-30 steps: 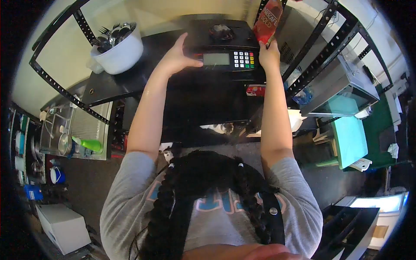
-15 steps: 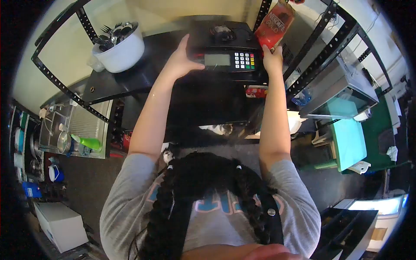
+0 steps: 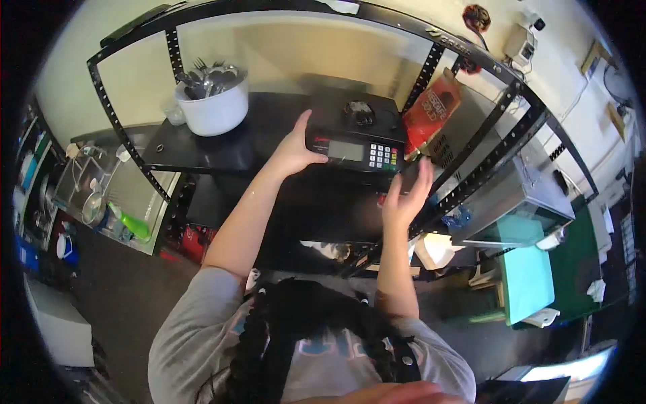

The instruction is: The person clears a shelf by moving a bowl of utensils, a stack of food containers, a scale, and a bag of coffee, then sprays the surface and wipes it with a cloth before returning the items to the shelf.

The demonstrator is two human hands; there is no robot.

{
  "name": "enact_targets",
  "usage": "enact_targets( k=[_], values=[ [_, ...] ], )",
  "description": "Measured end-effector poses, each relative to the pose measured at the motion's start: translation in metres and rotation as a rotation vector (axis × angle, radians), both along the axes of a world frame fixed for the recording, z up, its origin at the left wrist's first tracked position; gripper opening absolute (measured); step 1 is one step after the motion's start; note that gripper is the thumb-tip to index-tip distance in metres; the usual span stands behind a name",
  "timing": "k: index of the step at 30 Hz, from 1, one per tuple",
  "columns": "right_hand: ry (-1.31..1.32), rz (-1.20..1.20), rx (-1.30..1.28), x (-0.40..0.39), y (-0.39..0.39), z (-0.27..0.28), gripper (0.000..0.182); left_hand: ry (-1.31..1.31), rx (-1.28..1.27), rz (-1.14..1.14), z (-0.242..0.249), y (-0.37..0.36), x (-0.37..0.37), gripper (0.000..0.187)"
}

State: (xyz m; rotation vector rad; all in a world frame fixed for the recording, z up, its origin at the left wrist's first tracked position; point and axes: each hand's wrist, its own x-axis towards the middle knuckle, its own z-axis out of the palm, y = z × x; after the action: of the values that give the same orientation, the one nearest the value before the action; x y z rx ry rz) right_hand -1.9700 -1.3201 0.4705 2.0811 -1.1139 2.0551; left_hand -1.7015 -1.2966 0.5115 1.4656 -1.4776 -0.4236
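Note:
A black digital scale (image 3: 346,151) with a grey display and a number keypad sits on the black shelf. My left hand (image 3: 295,152) is at its left end, fingers apart, with the thumb right by the display side. My right hand (image 3: 406,202) is open, fingers spread, just in front of the scale's right corner below the keypad. Upright beside that corner stands a red Nescafe Gold coffee pouch (image 3: 433,111), partly leaning on the shelf's right side. A small dark object (image 3: 359,113) rests on top of the scale.
A white bowl (image 3: 214,111) full of cutlery stands on the shelf (image 3: 195,153) to the left, with a small ring (image 3: 160,148) near the edge. Perforated metal posts (image 3: 128,124) frame both sides. A microwave (image 3: 518,202) stands at right, a sink (image 3: 128,182) at lower left.
My right hand has come away from the foot of the coffee pouch, down and toward me. My left hand stays by the scale's left end. The camera view has tilted upward.

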Motion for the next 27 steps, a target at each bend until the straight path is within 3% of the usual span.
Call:
enact_targets(
  k=[2, 5, 9, 12, 13, 14, 15, 16, 18, 22, 26, 27],
  values=[
    [0.194, 0.114, -0.065, -0.003, 0.052, -0.054, 0.052, 0.026, 0.029, -0.002, -0.016, 0.006, 0.000, 0.116],
    [0.303, 0.330, 0.116, -0.023, 0.094, -0.108, 0.045, -0.006, 0.043, 0.002, -0.016, 0.001, 0.001, 0.115],
    [0.421, 0.321, 0.219, -0.069, 0.103, -0.173, 0.041, -0.031, -0.067, -0.003, -0.040, -0.017, 0.014, 0.115],
    [0.434, 0.237, 0.345, -0.107, 0.102, -0.190, 0.037, -0.048, -0.061, -0.032, -0.040, -0.013, 0.012, 0.114],
    [0.386, 0.217, 0.496, -0.113, 0.109, -0.184, 0.035, -0.050, -0.024, -0.038, -0.031, 0.002, 0.001, 0.104],
    [0.406, 0.184, 0.449, -0.120, 0.108, -0.181, 0.032, -0.053, 0.007, -0.043, -0.022, 0.016, -0.009, 0.095],
    [0.378, 0.165, 0.527, -0.126, 0.110, -0.186, 0.032, 0.038, 0.041, -0.041, -0.020, 0.016, -0.012, 0.115],
    [0.346, 0.146, 0.592, -0.134, 0.109, -0.190, 0.031, 0.050, -0.003, -0.101, -0.021, 0.019, -0.020, 0.115],
    [0.401, 0.153, 0.650, -0.143, 0.108, -0.208, 0.031, -0.213, 0.037, 0.068, -0.011, 0.029, -0.034, 0.118],
    [0.479, 0.268, 0.789, -0.158, 0.113, -0.249, 0.028, -0.157, -0.077, 0.017, -0.025, 0.015, -0.032, 0.122],
    [0.537, 0.199, 0.878, -0.161, 0.111, -0.287, 0.025, -0.115, -0.080, -0.073, -0.039, -0.007, -0.021, 0.115],
    [0.531, 0.177, 0.887, -0.167, 0.105, -0.298, 0.025, -0.168, -0.051, 0.017, -0.043, -0.009, -0.017, 0.117]
  ],
)
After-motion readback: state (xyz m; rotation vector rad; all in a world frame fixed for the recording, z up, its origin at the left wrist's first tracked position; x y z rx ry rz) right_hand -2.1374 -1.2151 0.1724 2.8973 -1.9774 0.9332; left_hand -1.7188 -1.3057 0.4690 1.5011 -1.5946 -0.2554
